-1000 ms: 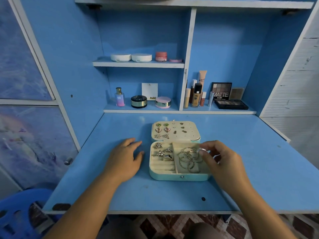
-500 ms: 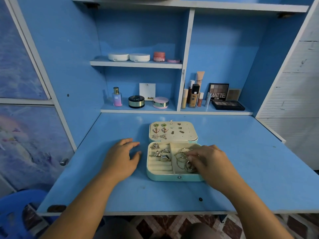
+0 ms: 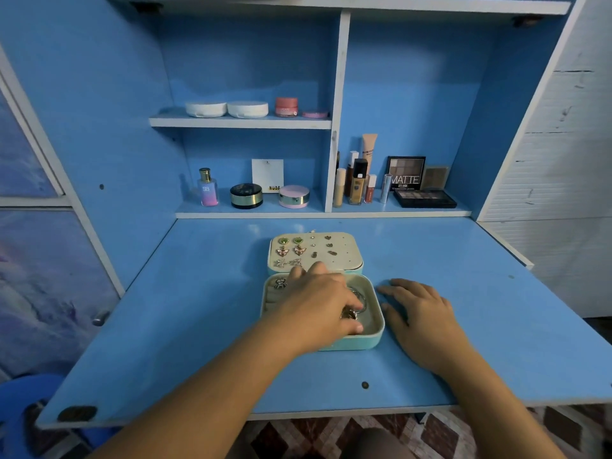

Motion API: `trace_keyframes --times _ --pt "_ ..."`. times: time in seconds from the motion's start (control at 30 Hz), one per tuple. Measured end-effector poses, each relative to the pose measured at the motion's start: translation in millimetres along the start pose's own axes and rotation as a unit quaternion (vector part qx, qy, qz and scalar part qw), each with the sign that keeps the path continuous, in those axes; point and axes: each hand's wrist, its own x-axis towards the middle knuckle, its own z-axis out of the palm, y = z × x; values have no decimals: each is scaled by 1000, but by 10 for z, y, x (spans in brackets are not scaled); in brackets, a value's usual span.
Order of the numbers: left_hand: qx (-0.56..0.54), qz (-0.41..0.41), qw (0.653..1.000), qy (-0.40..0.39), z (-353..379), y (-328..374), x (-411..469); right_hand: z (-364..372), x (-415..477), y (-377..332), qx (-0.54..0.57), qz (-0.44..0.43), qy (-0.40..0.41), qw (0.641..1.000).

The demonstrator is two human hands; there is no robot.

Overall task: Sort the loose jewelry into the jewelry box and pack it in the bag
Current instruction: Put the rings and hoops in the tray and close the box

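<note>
Both hands have swapped places since the earlier frame: the left hand (image 3: 318,303) has crossed from the desk onto the box, and the right hand (image 3: 420,313) has left the tray for the desk

From the head view, the jewelry box (image 3: 359,343) sits open in the middle of the blue desk (image 3: 198,326), its lid (image 3: 344,256) laid back flat behind it. Earrings (image 3: 291,250) are pinned in rows on the lid. The left hand lies over the tray with fingers stretched out and loosely spread, fingertips reaching the hinge edge, thumb down in the right compartment beside the rings (image 3: 359,301); it covers most of the tray. The right hand rests palm down on the desk just beside the box's right wall, fingers spread, holding nothing. Behind, the shelf (image 3: 318,214) carries a perfume bottle (image 3: 208,188) and an eyeshadow palette (image 3: 425,197)
</note>
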Motion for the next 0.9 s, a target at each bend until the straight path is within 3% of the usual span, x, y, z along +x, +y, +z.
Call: trace_keyframes --times 0.13,0.27,0.43,0.53,0.73,0.9 --pt "8 -9 1000 -10 1 18 63 3 -17 33 0 -8 -4 1000" --pt "-58 -21 998 32 42 11 34 15 -17 35 -1 -10 2 1000" --pt "-198 -34 971 132 -12 -175 -103 13 -21 28 1 -6 5 1000" --pt "-223 -59 954 191 -78 -464 -295 15 -20 28 4 -5 6 1000" --pt "-199 -86 963 161 -48 -730 -640 31 -13 33 11 1 16 1000" --pt "-175 -47 971 155 -47 -725 -640 33 -10 31 17 -1 18 1000"
